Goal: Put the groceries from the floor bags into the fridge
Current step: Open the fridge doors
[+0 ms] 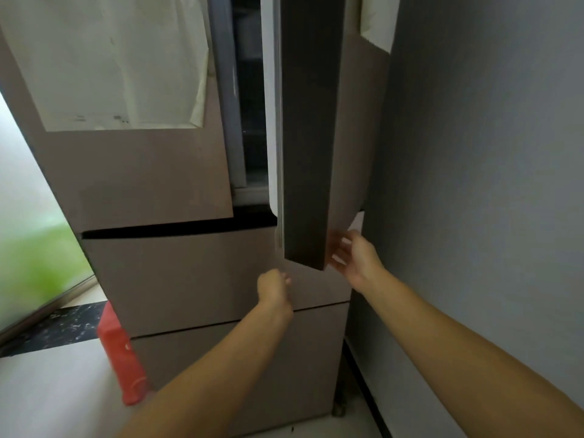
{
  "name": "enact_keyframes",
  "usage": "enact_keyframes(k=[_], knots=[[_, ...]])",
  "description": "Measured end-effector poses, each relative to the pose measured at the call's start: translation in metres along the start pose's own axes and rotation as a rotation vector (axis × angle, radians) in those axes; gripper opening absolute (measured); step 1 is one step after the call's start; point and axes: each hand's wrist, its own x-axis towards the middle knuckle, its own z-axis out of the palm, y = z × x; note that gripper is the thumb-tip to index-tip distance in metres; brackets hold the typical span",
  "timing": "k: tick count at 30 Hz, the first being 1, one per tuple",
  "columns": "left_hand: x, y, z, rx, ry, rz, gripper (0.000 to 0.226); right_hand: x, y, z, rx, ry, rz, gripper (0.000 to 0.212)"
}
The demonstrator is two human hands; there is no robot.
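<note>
Right hand (350,259) touches the open fridge door (311,137).

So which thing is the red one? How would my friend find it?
Start at the big beige fridge. Look down its left side to the pale floor beside the bottom drawer. The red bag stands there against the fridge's corner, the only bright red thing among beige, grey and white.

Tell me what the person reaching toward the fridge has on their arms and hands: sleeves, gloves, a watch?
Nothing shows. The left hand and right hand are bare, with no gloves, rings or watch visible. Both forearms are uncovered as far as the picture's lower edge, so any sleeves end out of view.
</note>
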Motion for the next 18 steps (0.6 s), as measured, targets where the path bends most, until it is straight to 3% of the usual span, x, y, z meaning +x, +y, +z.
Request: enact_keyframes(k=[3, 6, 9, 12, 14, 18], knots=[[-0.034, 0.022, 0.011, 0.13, -0.017, 0.448, 0.038, -0.027, -0.011, -0.029, -0.304, 0.085, -0.226, 0.043], [-0.071, 0.049, 0.048, 0.269, -0.336, 0.8, 0.043, -0.058, -0.026, -0.05, -0.455, 0.152, -0.6, 0.045], [-0.081, 0.065, 0.093, 0.444, -0.487, 0.874, 0.052, -0.085, -0.042, -0.065, -0.677, 0.23, -0.893, 0.052], [-0.087, 0.069, 0.128, 0.596, -0.501, 0.895, 0.03, -0.088, -0.053, -0.079, -1.067, 0.345, -1.09, 0.061], [-0.09, 0.066, 0.15, 0.701, -0.54, 0.968, 0.022, -0.08, -0.058, -0.089, -1.272, 0.384, -1.092, 0.065], [-0.095, 0.059, 0.194, 0.859, -0.623, 1.073, 0.024, -0.064, -0.072, -0.11, -1.274, 0.471, -0.923, 0.082]])
